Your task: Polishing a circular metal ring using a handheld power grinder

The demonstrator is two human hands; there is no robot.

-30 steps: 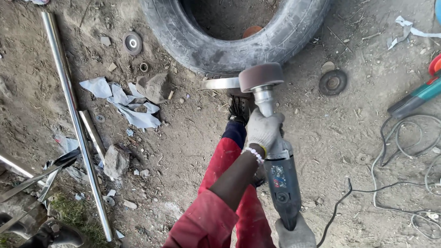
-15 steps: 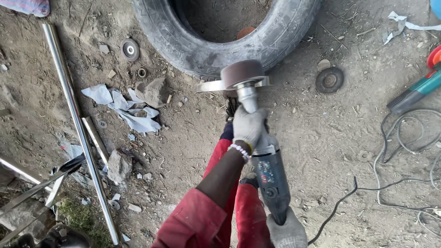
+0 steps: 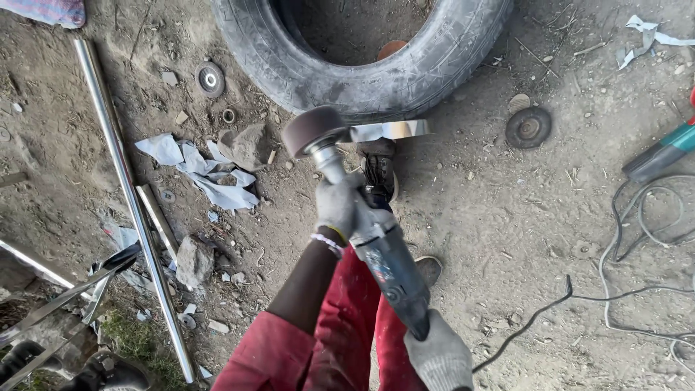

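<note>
- The polishing tool [image 3: 376,246], a long-bodied power tool with a brown drum wheel [image 3: 313,130] at its tip, is held out over the dirt ground, the wheel just beside the near wall of the old tyre [image 3: 362,72].
- The left hand [image 3: 337,206], in a grey glove, is closed round the tool's neck just behind the wheel shaft; its grip is fully wrapped, fingers curled tight.
- The right hand [image 3: 438,358], also gloved, is closed round the rear handle at the bottom edge of the view, where the cable [image 3: 536,315] leaves across the ground.
- The wheel meets the end of a shiny metal strip [image 3: 391,130], which lies flat against the foot of the tyre, pinned by the person's black shoe [image 3: 380,170].
- The strip's visible face is already bright and mirror-like; whether the spot under the wheel is finished I cannot tell, so I judge the polishing to be under way rather than done.
- Outward to the left, a long polished tube [image 3: 130,210] lies lengthways on the ground, with crumpled paper scraps [image 3: 203,170] and stones beside it.
- Spare discs lie about: one [image 3: 209,79] near the tube's far end, another [image 3: 528,128] right of the tyre.
- A second tool with a teal handle [image 3: 662,152] rests at the right edge, loose cords coiled below it.
</note>
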